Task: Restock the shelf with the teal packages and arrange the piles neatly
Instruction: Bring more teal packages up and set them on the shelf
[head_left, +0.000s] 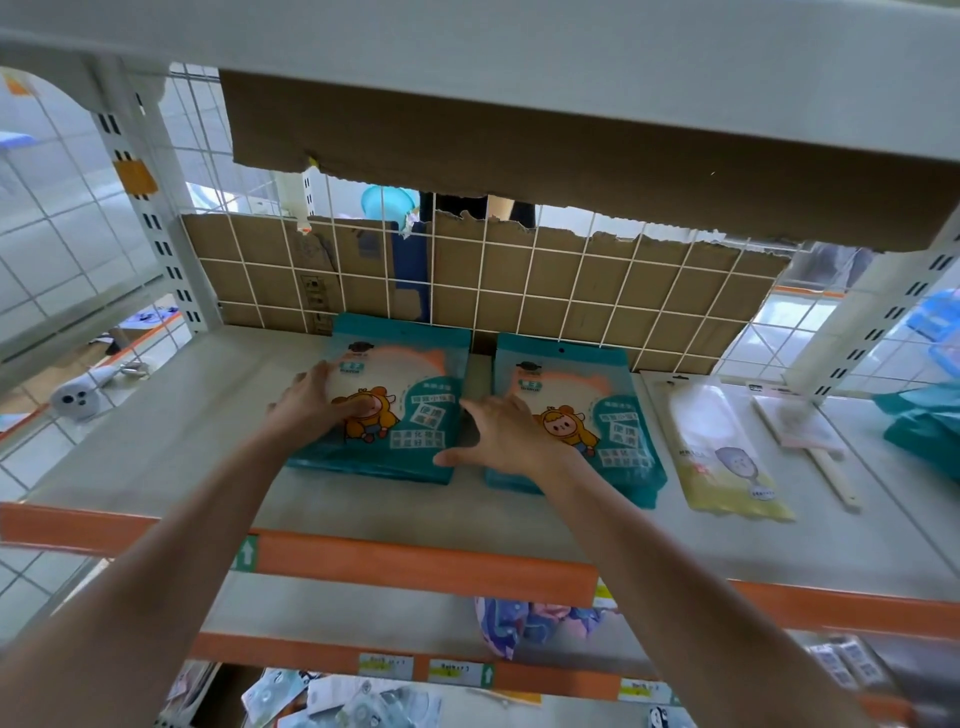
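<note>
Two piles of teal packages lie side by side on the grey shelf (171, 447). The left pile (410, 415) sits near the wire back panel, and my left hand (317, 402) rests flat on its left half with straight fingers. The right pile (613, 415) lies a small gap away. My right hand (506, 434) is spread over the gap, fingers on the right pile's left edge and thumb reaching toward the left pile's front corner. More teal packages (919, 426) lie at the far right edge of the shelf.
A yellow-and-clear packet (722, 467) and a pink-white flat item (800, 421) lie right of the piles. Cardboard (571, 291) lines the wire grid behind. An orange shelf lip (426, 564) runs along the front. Lower shelves hold assorted packets (524, 623).
</note>
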